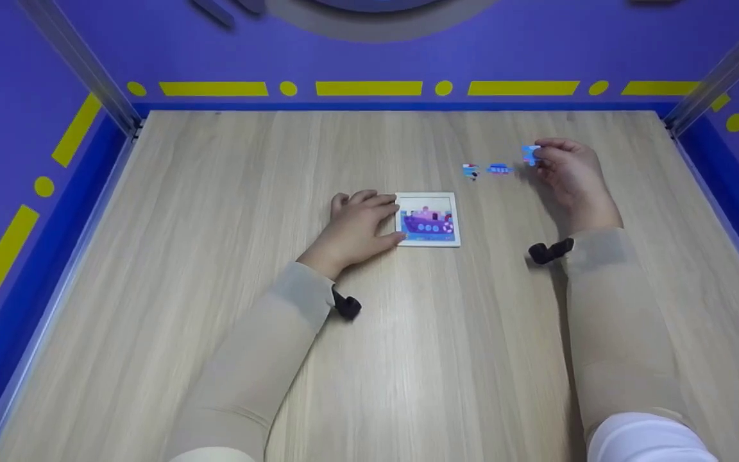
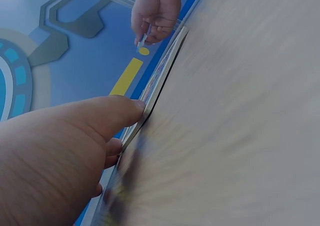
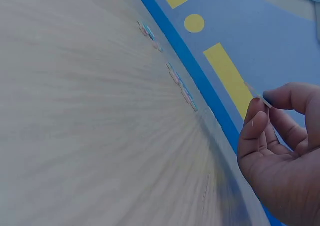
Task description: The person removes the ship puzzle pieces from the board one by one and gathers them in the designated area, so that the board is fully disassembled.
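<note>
A square picture puzzle [image 1: 428, 223] with a white frame and a purple boat lies flat on the table. My left hand [image 1: 360, 230] rests at its left side, fingers spread, with the thumb and fingertips touching the frame's edge. In the left wrist view the thumb reaches over the white frame [image 2: 159, 86]. Farther right, my right hand [image 1: 571, 170] pinches a small blue puzzle piece [image 1: 529, 154] between thumb and fingers, raised over the table. In the right wrist view the piece shows as a thin edge [image 3: 267, 104] at the fingertips.
Two loose puzzle pieces lie behind and right of the frame: a blue and pink one [image 1: 499, 169] and a multicoloured one [image 1: 470, 171]. The wooden table [image 1: 215, 192] is bounded by blue walls with yellow marks [image 1: 368, 88] at the back and sides.
</note>
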Action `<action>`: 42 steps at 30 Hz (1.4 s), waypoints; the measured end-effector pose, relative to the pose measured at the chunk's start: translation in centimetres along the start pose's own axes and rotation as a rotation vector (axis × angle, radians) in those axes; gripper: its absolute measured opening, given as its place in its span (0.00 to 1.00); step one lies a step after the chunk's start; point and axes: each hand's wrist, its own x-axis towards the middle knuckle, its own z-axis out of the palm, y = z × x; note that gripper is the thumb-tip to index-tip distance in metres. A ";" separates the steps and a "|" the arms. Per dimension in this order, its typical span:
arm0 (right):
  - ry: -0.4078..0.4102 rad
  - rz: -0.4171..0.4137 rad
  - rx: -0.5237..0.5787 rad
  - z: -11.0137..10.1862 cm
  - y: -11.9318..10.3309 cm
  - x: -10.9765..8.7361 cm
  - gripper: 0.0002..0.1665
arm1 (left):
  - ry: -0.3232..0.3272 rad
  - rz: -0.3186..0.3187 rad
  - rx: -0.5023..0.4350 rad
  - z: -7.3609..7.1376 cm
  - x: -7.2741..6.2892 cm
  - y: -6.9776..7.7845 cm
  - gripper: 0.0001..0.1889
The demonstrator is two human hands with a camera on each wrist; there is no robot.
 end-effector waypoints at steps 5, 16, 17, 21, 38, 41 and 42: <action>0.027 -0.007 -0.132 -0.1 0.2 0.1 0.18 | -0.007 -0.003 -0.005 0.0 0.1 0.0 0.35; 0.113 0.007 -0.508 0.2 0.6 0.0 0.23 | -0.008 -0.007 0.001 0.3 -0.1 0.1 0.36; 0.117 0.006 -0.524 0.2 0.7 0.1 0.23 | -0.009 -0.009 0.001 0.3 -0.1 0.1 0.36; 0.127 -0.003 -0.565 0.2 0.9 0.2 0.22 | -0.011 -0.012 0.004 0.3 -0.1 0.1 0.36; 0.148 -0.043 -0.761 0.3 0.6 0.6 0.25 | -0.003 0.000 -0.009 -0.1 -0.2 0.1 0.36; 0.167 -0.048 -0.772 0.3 0.6 0.7 0.27 | 0.000 0.000 -0.004 -0.1 -0.2 0.1 0.36; 0.176 -0.049 -0.771 0.3 0.5 0.7 0.28 | 0.001 0.000 -0.003 -0.1 -0.2 0.1 0.36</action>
